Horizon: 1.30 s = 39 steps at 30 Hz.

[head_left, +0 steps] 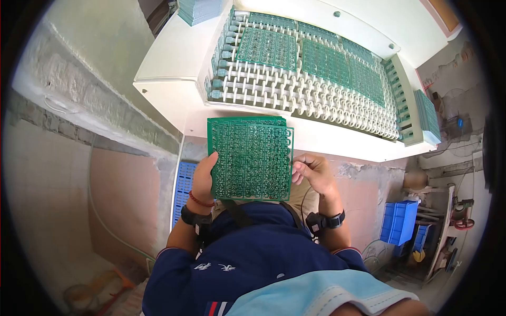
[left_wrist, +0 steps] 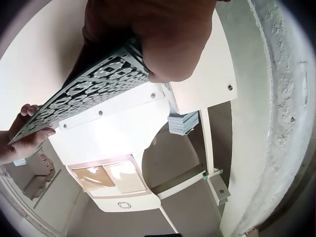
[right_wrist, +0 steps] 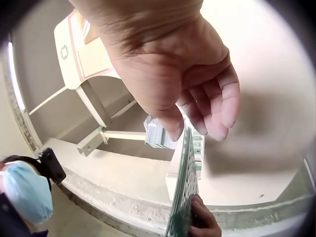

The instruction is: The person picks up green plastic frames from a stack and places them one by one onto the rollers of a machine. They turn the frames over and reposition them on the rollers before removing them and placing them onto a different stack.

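Observation:
A small stack of green circuit boards stands before the person's waist, its front board offset from those behind. The left hand grips the stack at its left edge, thumb over the front face. Layered edges of the boards show in the right wrist view, with left-hand fingers at the far side. At the opposite edge is the right hand, fingers loosely bent, thumb and fingertips on either side of the edge. Room shows between the right hand's fingers and the board faces.
A white machine stands ahead; several circuit boards lie on its roller conveyor. Board stacks rest at its left corner and right end. Blue crates stand at right, and a concrete ledge runs along the left.

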### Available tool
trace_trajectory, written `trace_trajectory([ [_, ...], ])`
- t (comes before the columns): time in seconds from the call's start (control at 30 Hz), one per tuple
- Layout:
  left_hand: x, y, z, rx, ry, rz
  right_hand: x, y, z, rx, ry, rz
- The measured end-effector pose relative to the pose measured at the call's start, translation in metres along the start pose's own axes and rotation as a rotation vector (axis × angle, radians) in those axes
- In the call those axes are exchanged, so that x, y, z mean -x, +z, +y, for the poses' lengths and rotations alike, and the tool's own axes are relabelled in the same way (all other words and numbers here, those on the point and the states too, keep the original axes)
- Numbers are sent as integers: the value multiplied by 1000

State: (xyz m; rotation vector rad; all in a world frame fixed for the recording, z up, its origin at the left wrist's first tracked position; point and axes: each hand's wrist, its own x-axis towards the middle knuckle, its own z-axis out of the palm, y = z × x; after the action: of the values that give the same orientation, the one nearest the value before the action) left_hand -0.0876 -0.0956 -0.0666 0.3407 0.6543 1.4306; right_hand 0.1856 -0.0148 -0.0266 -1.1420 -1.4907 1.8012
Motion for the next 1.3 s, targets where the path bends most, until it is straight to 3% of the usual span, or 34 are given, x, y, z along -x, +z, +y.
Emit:
trace_trajectory([
  [0.2,-3,15,-3,-50,28,19,9,3,10,-60,-2,106],
  [0.43,1,10,-1,-51,40,44,6,0,9,-72,-47,91],
  [0.5,0,5,0,-60,54,43,0,-9,7,-225,-139,74],
  [0.7,1,-11,-2,-4,-13,40,-43,-23,-28,-327,-248,257],
  [0.83,8,-6,-3,-13,-3,72,-94,-31,-52,-370,-288,175],
  [0.9,10,-5,-4,-12,-8,34,-116,-33,-62,-308,-264,193],
  [1.0,11,-9,-7,86,-14,105,-130,-37,-71,210,-208,335],
  [1.1,13,-10,-6,112,17,141,-113,-38,-71,480,-212,469],
  [1.13,13,-10,-5,117,11,149,-105,-38,-64,508,-315,541],
  [1.23,7,-11,-5,142,-59,119,-69,-43,-49,426,-245,483],
  [1.3,2,-13,-7,-32,8,48,-44,-31,-37,320,-205,412],
])
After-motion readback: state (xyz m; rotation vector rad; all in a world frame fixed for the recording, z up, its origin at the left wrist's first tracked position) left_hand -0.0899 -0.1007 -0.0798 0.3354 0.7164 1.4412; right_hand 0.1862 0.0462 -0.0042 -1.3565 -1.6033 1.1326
